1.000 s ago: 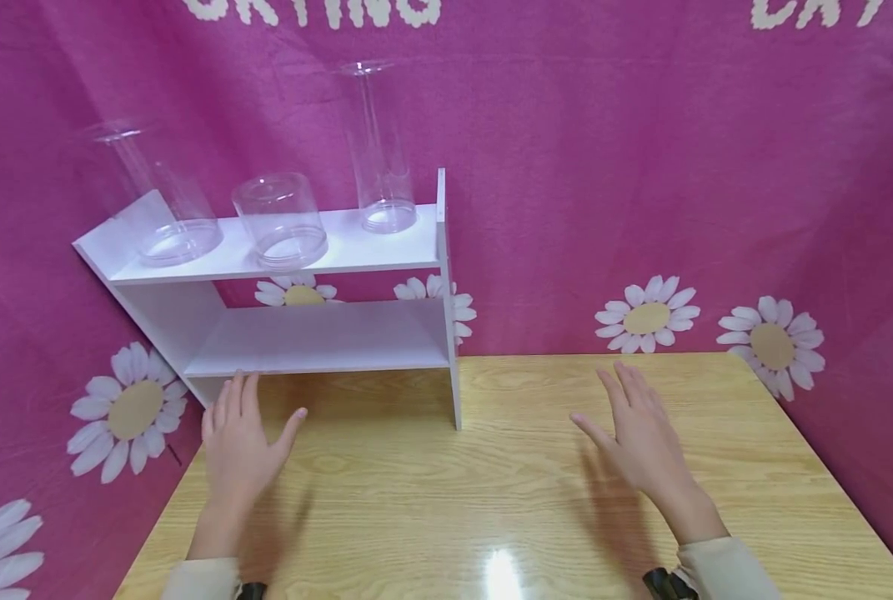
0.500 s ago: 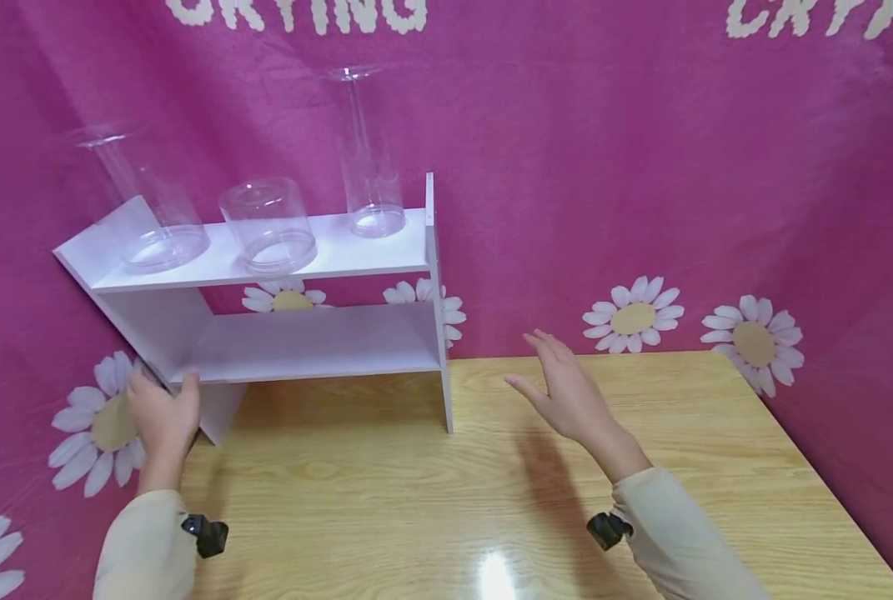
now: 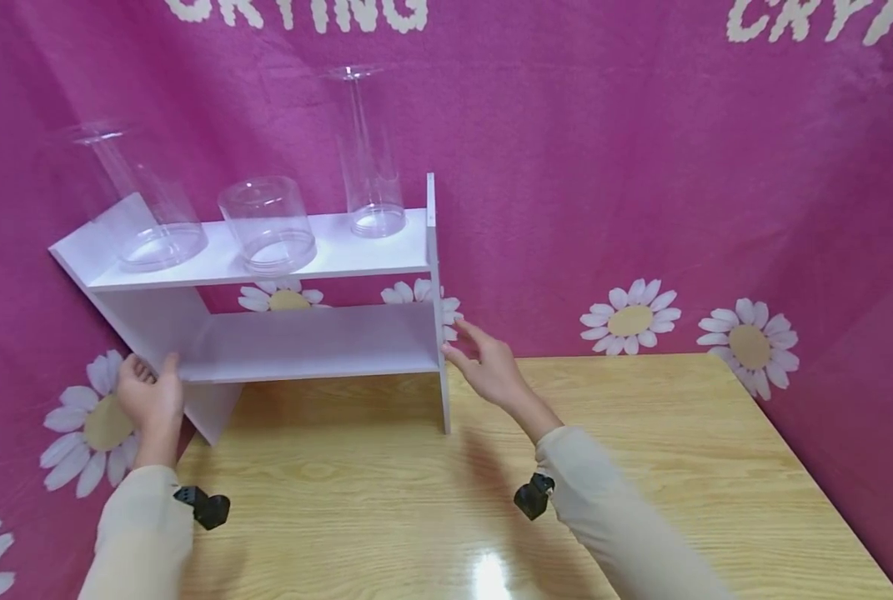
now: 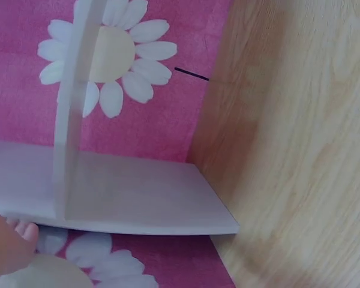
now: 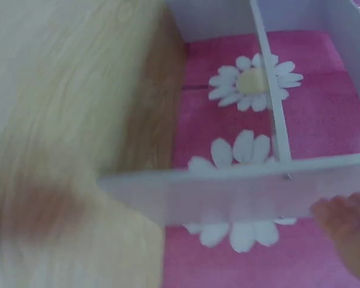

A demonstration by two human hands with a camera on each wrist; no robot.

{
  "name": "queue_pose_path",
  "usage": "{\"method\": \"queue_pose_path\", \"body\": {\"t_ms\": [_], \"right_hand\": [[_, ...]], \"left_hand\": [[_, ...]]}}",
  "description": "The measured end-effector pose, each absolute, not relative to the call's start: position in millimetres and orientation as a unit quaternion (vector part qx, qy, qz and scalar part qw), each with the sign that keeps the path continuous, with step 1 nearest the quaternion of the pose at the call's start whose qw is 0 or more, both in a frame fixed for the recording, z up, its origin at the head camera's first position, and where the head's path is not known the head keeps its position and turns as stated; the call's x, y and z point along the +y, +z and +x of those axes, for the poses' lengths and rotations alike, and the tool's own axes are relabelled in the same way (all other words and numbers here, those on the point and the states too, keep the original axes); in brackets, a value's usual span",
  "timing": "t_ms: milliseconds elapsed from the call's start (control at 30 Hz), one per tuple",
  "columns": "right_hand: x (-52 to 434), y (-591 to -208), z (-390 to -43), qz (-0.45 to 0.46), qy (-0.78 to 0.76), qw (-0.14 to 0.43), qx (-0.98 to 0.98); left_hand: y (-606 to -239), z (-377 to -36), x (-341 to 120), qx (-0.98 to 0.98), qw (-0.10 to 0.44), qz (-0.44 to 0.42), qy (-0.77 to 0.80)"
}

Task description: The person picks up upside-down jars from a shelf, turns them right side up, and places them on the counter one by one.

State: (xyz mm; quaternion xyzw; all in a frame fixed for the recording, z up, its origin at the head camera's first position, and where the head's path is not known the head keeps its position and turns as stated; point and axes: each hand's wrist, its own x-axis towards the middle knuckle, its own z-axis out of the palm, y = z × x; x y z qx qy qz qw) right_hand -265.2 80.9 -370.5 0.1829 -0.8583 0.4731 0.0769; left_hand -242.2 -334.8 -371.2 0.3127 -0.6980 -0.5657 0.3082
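A white two-tier shelf stands at the back left of the wooden table. My left hand grips its left side panel, thumb on the inner side and fingers curled round the outside. Beside the right side panel is my right hand, its fingers extended towards the panel; firm contact cannot be made out. On the top board stand a wide, tall clear cylinder at the left, a short clear cylinder in the middle and a slim tall clear cylinder at the right.
The wooden table extends in front of the shelf and to its right. Pink cloth with white flowers and lettering hangs behind and at both sides. A small black device is worn at each wrist.
My left hand has moved left onto the shelf's left panel and gripped it. My right hand has moved left across the table to the right panel. The camera view has shifted slightly.
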Motion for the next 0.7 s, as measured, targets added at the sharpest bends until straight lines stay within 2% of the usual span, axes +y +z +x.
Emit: {"method": "queue_pose_path", "body": {"t_ms": [133,400,533,700], "right_hand": [[72.1,-374.7,-265.2,0.149,0.558,0.088,-0.811],[80.6,-380.1,-260.4,0.081,0.554,0.201,-0.804],[93.3,-381.7,-257.9,0.059,0.571,0.218,-0.789],[116.8,-381.3,-257.2,0.021,0.565,0.229,-0.792]], "left_hand": [[-378.3,-237.1,-332.9,-0.699,0.340,0.298,-0.554],[-385.5,-235.6,-319.0,-0.675,0.397,0.245,-0.572],[-386.9,-237.2,-310.2,-0.677,0.417,0.217,-0.567],[-389.0,-238.5,-294.5,-0.691,0.416,0.192,-0.560]]}}
